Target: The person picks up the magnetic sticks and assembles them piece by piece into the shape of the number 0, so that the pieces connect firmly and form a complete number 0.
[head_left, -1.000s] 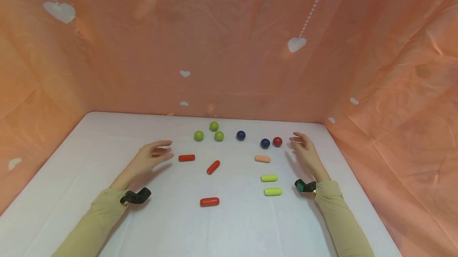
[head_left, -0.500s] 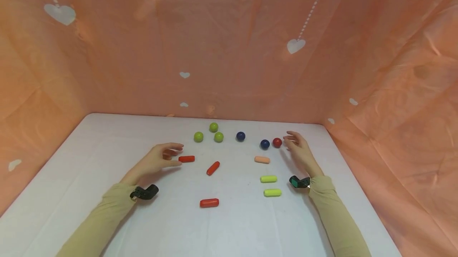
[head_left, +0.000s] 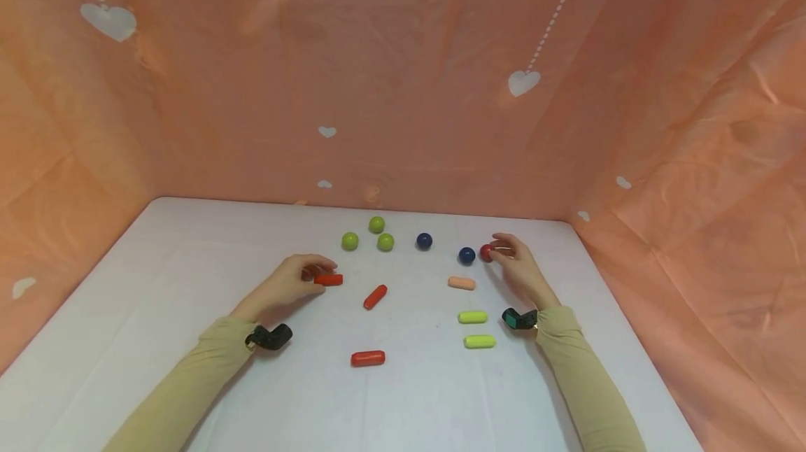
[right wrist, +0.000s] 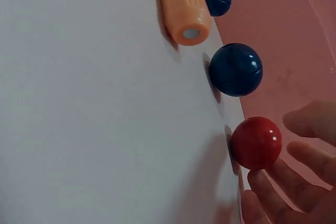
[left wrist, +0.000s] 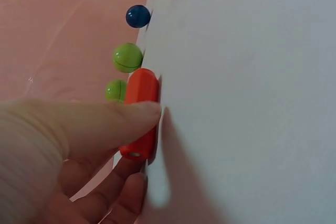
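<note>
Counter (head_left: 418,403), white-topped. Left hand (head_left: 290,280), relaxed, straddles a red stick (head_left: 332,280) lying there, apparently unpinched; right hand (head_left: 518,266), likewise loose, curves about a red ball (right wrist: 256,143). Stick: probably light, stiff, best pinched mid-length. Ball: probably slippery, best held at opposite sides.
</note>
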The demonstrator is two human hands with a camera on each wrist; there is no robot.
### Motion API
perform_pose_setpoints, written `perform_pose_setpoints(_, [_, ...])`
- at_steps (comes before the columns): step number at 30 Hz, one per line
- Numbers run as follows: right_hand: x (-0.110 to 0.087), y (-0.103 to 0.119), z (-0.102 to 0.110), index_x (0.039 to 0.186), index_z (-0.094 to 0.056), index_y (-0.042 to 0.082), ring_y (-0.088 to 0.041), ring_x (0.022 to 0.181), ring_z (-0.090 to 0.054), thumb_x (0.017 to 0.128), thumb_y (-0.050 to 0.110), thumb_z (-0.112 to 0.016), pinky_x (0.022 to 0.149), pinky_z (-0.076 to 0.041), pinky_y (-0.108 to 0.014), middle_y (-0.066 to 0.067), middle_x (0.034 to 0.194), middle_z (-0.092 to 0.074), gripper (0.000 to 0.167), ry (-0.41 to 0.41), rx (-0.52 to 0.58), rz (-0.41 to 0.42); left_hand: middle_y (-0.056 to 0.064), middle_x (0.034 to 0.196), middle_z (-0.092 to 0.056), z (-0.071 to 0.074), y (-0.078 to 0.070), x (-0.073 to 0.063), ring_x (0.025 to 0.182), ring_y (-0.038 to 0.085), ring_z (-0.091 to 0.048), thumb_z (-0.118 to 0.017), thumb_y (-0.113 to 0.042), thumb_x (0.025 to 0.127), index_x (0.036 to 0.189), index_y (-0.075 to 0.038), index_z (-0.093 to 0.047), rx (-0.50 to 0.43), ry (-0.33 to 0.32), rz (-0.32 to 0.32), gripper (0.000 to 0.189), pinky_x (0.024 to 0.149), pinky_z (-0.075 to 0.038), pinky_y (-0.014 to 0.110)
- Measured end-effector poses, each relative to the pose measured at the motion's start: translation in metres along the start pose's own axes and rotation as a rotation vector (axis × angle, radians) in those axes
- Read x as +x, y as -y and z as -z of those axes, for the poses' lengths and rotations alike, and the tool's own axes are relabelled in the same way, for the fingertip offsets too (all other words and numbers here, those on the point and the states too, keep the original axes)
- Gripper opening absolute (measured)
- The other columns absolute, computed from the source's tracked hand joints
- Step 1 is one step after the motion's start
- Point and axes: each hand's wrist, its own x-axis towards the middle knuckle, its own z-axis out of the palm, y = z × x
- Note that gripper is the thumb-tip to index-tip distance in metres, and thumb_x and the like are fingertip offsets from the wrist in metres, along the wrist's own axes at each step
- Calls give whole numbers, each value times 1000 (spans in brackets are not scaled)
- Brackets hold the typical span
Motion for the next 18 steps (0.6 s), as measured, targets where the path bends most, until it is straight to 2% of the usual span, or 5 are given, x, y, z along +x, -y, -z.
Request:
perform_pose_setpoints(8, [4,-2,-7,130,-51,-2,-37,114,-51,94,3,-59,98,-43,-49,-22,123,-55,38,23,-116,19,8,109,-64,-5,-2,0,97,24,-54,-68,0,86,113,-6,-67,37,-25,12,28,86,-47,40])
perform_pose_setpoints(13, [7,-2,-8,127,-53,-4,-37,109,-54,92,1,-60,94,-46,-48,-23,118,-57,36,3,-176,53,7,110,-63,-4,-4,1,98,23,-55,-69,-3,87,115,-6,-67,-13,-30,54,29,88,-48,40])
perform_pose_setpoints(18, [7,-1,-5,128,-53,-2,-36,111,-54,93,6,-61,95,-46,-47,-21,121,-56,37,-9,-125,41,3,106,-65,-5,-10,4,94,23,-56,-69,-7,88,117,-9,-67,-75,-51,89,29,86,-48,38])
